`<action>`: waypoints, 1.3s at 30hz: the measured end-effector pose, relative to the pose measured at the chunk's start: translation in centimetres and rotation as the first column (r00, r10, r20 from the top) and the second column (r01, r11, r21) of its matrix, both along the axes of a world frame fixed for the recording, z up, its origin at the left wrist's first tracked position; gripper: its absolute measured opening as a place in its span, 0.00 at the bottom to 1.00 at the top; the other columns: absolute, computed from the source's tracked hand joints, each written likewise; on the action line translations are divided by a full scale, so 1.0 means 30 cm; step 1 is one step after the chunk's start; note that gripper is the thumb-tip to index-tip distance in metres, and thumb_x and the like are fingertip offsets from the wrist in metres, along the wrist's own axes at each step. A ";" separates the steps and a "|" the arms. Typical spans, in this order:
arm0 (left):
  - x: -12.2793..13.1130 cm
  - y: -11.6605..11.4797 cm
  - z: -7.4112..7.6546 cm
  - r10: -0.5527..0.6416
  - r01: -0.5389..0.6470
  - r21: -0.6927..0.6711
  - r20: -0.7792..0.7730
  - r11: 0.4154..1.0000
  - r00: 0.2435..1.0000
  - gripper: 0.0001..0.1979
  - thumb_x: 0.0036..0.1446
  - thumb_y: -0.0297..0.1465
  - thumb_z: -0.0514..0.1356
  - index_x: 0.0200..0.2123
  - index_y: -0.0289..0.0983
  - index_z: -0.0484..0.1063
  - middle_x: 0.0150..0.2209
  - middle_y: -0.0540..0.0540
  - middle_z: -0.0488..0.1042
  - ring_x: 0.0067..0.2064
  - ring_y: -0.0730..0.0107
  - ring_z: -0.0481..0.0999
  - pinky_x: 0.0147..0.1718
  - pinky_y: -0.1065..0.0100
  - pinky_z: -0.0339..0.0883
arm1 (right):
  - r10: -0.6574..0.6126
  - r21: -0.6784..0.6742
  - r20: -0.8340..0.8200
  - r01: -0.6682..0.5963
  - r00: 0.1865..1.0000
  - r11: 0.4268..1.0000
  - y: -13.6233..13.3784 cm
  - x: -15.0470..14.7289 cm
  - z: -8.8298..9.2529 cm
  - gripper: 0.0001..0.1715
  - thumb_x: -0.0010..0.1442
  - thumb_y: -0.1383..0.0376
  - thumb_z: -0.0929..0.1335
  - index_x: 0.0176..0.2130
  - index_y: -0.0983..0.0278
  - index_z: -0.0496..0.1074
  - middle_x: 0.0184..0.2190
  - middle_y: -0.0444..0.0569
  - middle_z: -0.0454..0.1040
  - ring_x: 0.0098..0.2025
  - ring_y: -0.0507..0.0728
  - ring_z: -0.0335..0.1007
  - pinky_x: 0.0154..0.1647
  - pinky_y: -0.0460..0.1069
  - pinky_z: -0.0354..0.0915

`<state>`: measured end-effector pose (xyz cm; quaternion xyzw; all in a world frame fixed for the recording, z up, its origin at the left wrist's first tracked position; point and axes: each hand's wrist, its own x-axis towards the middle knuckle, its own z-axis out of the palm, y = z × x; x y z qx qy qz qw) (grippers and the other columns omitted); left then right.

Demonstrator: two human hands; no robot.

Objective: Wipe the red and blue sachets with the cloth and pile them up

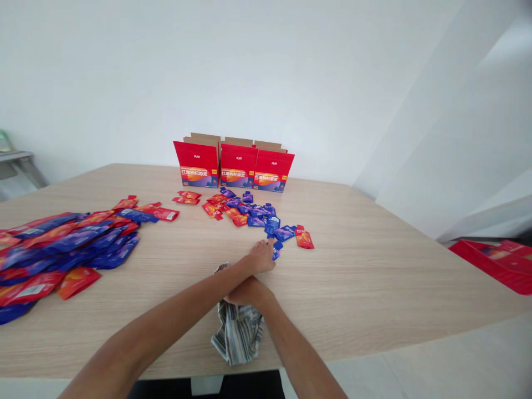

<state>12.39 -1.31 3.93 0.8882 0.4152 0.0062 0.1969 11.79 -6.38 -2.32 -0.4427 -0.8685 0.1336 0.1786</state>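
- Blue pouch [276, 250] lies on the wooden table [357, 266], just below the loose cluster of red and blue pouches [257, 211].
- Left hand [261, 256]: fingers at that pouch, partly bent. From my end I cannot tell if they pinch it or only touch it.
- Right hand [246, 291]: on the striped cloth [239, 335], under the crossing left forearm [178, 307]. Fingers hidden; I cannot tell how tightly they close on the fabric.
- Three red cartons [238, 169] stand upright in a row behind the cluster, top flaps raised (a "40" is printed on each). Front panels block my view inside, so contents unknown.
- Red container [486, 269] at the right edge of my view; red printed surfaces show within, too blurred for me to identify.
- Large pouch heap [89, 238] at left, red and blue mixed, lying directly on the tabletop.
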 end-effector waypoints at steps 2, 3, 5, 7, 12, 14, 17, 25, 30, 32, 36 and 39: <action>0.007 -0.005 0.003 0.049 -0.049 0.004 0.017 0.999 0.999 0.30 0.58 0.30 0.56 0.63 0.30 0.56 0.55 0.26 0.69 0.58 0.44 0.70 0.55 0.53 0.62 | 0.035 -0.013 0.040 -0.035 0.999 0.999 -0.002 0.003 0.003 0.21 0.55 0.72 0.69 0.49 0.64 0.77 0.62 0.55 0.69 0.64 0.68 0.64 0.65 0.58 0.59; 0.009 -0.005 0.006 0.076 -0.077 0.003 0.026 0.997 0.997 0.28 0.60 0.31 0.53 0.63 0.31 0.56 0.54 0.25 0.70 0.58 0.43 0.71 0.54 0.52 0.62 | 0.041 -0.022 0.045 -0.040 0.998 0.999 -0.004 0.005 0.005 0.21 0.55 0.72 0.68 0.49 0.64 0.77 0.61 0.55 0.69 0.63 0.67 0.65 0.65 0.58 0.60; 0.006 0.004 0.012 0.123 -0.123 -0.002 0.039 0.992 0.992 0.26 0.62 0.33 0.49 0.63 0.31 0.55 0.54 0.25 0.72 0.57 0.42 0.72 0.53 0.50 0.63 | 0.006 -0.031 0.024 -0.006 1.000 1.000 -0.010 0.008 0.011 0.20 0.57 0.71 0.68 0.49 0.63 0.76 0.58 0.54 0.73 0.60 0.65 0.69 0.62 0.56 0.62; -0.008 0.023 0.018 0.163 -0.163 -0.008 0.059 0.987 0.985 0.27 0.63 0.37 0.48 0.63 0.32 0.55 0.53 0.25 0.73 0.56 0.42 0.73 0.52 0.50 0.64 | -0.061 -0.038 0.014 0.061 0.998 0.997 -0.018 0.009 0.023 0.18 0.58 0.68 0.68 0.49 0.64 0.76 0.53 0.55 0.77 0.57 0.65 0.72 0.60 0.55 0.64; -0.091 0.084 0.012 0.249 -0.247 -0.052 0.025 0.968 0.968 0.34 0.55 0.45 0.60 0.61 0.36 0.57 0.52 0.26 0.75 0.55 0.40 0.75 0.51 0.53 0.65 | -0.151 -0.072 0.061 0.155 0.987 0.985 -0.033 0.004 0.071 0.18 0.60 0.61 0.67 0.45 0.70 0.77 0.43 0.61 0.80 0.47 0.66 0.77 0.49 0.54 0.68; -0.129 0.103 -0.003 0.266 -0.264 -0.063 0.016 0.962 0.964 0.39 0.48 0.43 0.66 0.60 0.37 0.57 0.53 0.28 0.75 0.55 0.40 0.75 0.51 0.53 0.65 | -0.129 -0.079 0.062 0.134 0.990 0.988 -0.034 0.003 0.089 0.17 0.59 0.62 0.68 0.44 0.71 0.77 0.43 0.61 0.80 0.46 0.65 0.77 0.48 0.53 0.68; -0.174 0.130 -0.027 0.338 -0.328 -0.113 0.075 0.938 0.938 0.43 0.39 0.40 0.71 0.58 0.41 0.58 0.51 0.32 0.77 0.54 0.41 0.76 0.50 0.55 0.66 | -0.086 -0.095 0.013 0.087 0.996 0.992 -0.034 0.006 0.107 0.15 0.58 0.65 0.68 0.44 0.68 0.77 0.44 0.58 0.80 0.45 0.62 0.76 0.47 0.51 0.68; -0.285 0.201 -0.046 0.623 -0.474 -0.416 0.385 0.776 0.681 0.33 0.43 0.38 0.67 0.52 0.37 0.60 0.42 0.37 0.77 0.49 0.48 0.77 0.43 0.61 0.66 | -0.066 -0.132 -0.080 0.056 0.995 0.990 -0.039 0.015 0.125 0.09 0.55 0.67 0.69 0.39 0.63 0.75 0.39 0.50 0.79 0.40 0.59 0.75 0.43 0.49 0.67; -0.389 0.169 -0.026 0.681 -0.200 -0.690 0.545 0.695 0.489 0.24 0.55 0.50 0.50 0.44 0.37 0.66 0.29 0.47 0.72 0.29 0.65 0.73 0.29 0.66 0.66 | -0.159 -0.019 -0.271 0.160 0.949 0.987 -0.035 0.022 0.165 0.08 0.56 0.69 0.66 0.38 0.61 0.72 0.39 0.47 0.76 0.41 0.56 0.72 0.43 0.47 0.65; -0.414 0.129 -0.026 0.711 0.005 -0.774 0.585 0.633 0.391 0.22 0.54 0.48 0.50 0.41 0.37 0.68 0.29 0.48 0.72 0.28 0.67 0.72 0.30 0.67 0.68 | -0.204 0.039 -0.396 0.238 0.895 0.970 -0.033 0.026 0.182 0.08 0.58 0.70 0.64 0.38 0.61 0.70 0.38 0.46 0.74 0.41 0.56 0.70 0.43 0.47 0.64; -0.403 0.042 -0.056 0.787 0.149 -0.833 0.553 0.533 0.275 0.12 0.50 0.41 0.54 0.31 0.39 0.69 0.28 0.47 0.75 0.33 0.65 0.76 0.36 0.67 0.70 | -0.197 0.079 -0.499 0.270 0.844 0.959 -0.032 0.032 0.190 0.08 0.59 0.70 0.62 0.38 0.60 0.68 0.38 0.46 0.71 0.42 0.56 0.69 0.45 0.48 0.63; -0.369 -0.002 -0.085 0.844 0.179 -0.884 0.466 0.432 0.266 0.11 0.50 0.40 0.54 0.26 0.39 0.68 0.26 0.45 0.76 0.35 0.59 0.78 0.35 0.64 0.71 | -0.190 0.061 -0.468 0.247 0.863 0.967 -0.025 0.037 0.174 0.09 0.59 0.70 0.63 0.39 0.60 0.68 0.40 0.47 0.71 0.43 0.56 0.69 0.47 0.48 0.63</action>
